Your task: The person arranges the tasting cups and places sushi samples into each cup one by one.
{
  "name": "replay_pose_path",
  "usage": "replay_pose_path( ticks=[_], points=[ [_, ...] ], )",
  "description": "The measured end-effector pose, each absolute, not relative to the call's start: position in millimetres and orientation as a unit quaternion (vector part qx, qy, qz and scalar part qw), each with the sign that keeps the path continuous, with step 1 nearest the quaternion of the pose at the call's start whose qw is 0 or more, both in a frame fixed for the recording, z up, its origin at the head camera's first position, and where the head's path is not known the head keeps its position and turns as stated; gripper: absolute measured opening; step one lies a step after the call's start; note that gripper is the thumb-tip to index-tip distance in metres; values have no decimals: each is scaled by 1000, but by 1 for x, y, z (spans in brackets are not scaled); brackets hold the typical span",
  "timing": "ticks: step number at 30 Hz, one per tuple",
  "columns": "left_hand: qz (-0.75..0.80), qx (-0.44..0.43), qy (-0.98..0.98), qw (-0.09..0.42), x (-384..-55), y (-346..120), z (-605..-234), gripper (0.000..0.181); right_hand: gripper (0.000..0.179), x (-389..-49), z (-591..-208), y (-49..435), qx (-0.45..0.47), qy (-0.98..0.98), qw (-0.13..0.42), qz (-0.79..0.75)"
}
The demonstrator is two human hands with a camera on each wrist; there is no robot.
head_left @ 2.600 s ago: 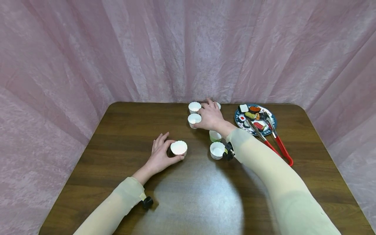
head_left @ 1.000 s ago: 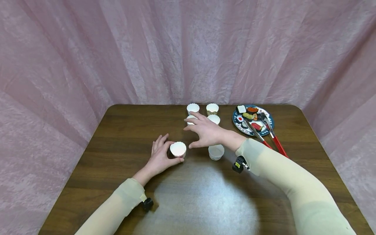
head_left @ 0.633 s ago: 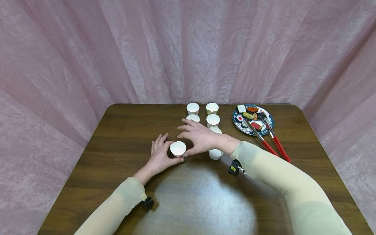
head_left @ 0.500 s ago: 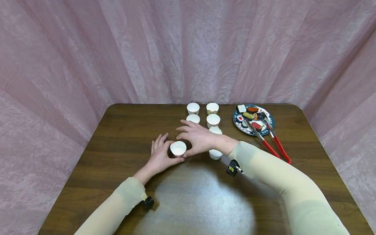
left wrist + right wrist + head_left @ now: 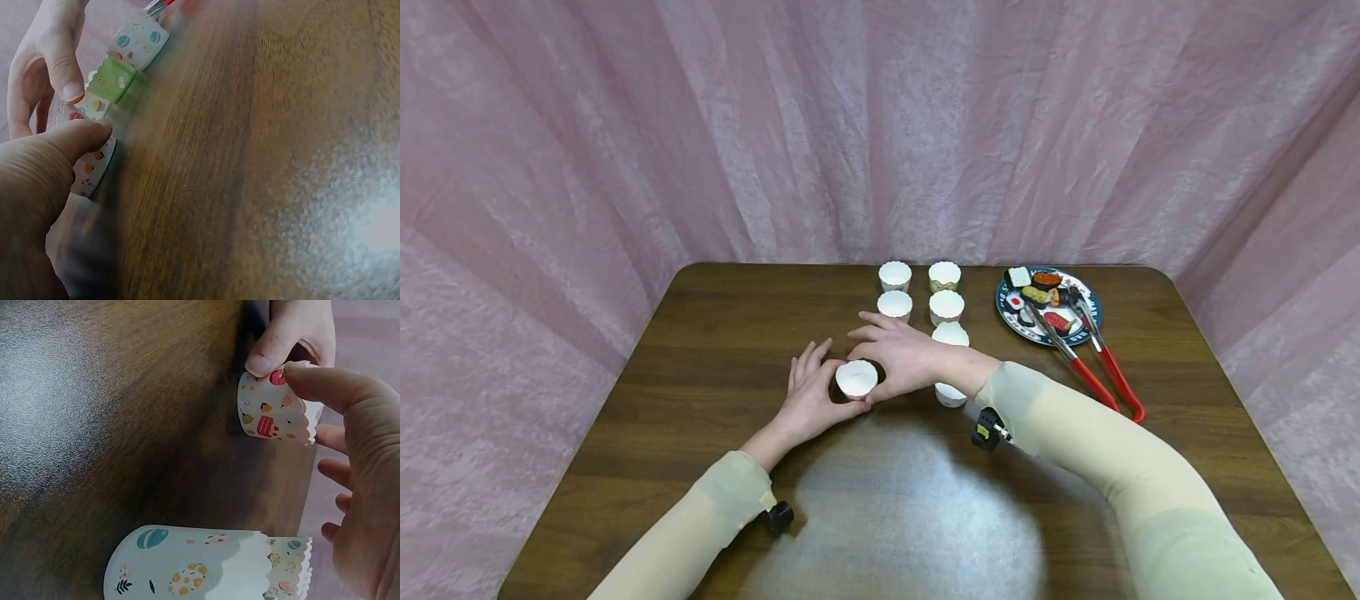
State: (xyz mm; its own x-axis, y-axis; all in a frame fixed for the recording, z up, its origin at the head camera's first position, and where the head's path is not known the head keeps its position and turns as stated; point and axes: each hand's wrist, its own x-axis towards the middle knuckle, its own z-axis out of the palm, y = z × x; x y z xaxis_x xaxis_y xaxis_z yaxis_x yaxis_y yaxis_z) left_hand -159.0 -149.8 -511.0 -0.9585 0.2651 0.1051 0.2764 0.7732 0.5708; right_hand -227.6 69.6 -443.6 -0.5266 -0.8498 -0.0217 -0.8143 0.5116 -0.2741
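Note:
In the head view my left hand (image 5: pixel 808 402) grips a white scalloped paper baking cup (image 5: pixel 857 380) around its left side, thumb in front and index finger behind. From the right, my right hand (image 5: pixel 904 357) curves over the same cup, its thumb and index finger at the rim. Red cake prints show on the baking cup (image 5: pixel 269 412) in the right wrist view, where my right thumb (image 5: pixel 331 384) lies on the rim beside my left thumb (image 5: pixel 270 353). Whether more cups are nested inside cannot be told.
Two columns of baking cups stand behind and to the right, including a far-left cup (image 5: pixel 894 275), a far-right cup (image 5: pixel 944 276) and a near-right cup (image 5: pixel 951 396) partly under my right wrist. Red-handled tongs (image 5: pixel 1093 382) lean on a plate (image 5: pixel 1036 335) of sushi pieces.
My right hand has come back from the rear cups, moved left and closed in on the cup at my left hand. The left hand has stayed in place.

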Motion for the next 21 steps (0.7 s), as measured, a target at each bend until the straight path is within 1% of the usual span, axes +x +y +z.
replay_pose_path(
  ticks=[8, 21],
  points=[
    [-303, -141, -942, 6, -160, -150, -514, 67, 57, -229, -445, 68, -484, 865, 71, -113],
    [-300, -140, -944, 1, -159, -150, -511, 64, 52, -228, -447, 68, -489, 862, 60, -119]
  ],
)
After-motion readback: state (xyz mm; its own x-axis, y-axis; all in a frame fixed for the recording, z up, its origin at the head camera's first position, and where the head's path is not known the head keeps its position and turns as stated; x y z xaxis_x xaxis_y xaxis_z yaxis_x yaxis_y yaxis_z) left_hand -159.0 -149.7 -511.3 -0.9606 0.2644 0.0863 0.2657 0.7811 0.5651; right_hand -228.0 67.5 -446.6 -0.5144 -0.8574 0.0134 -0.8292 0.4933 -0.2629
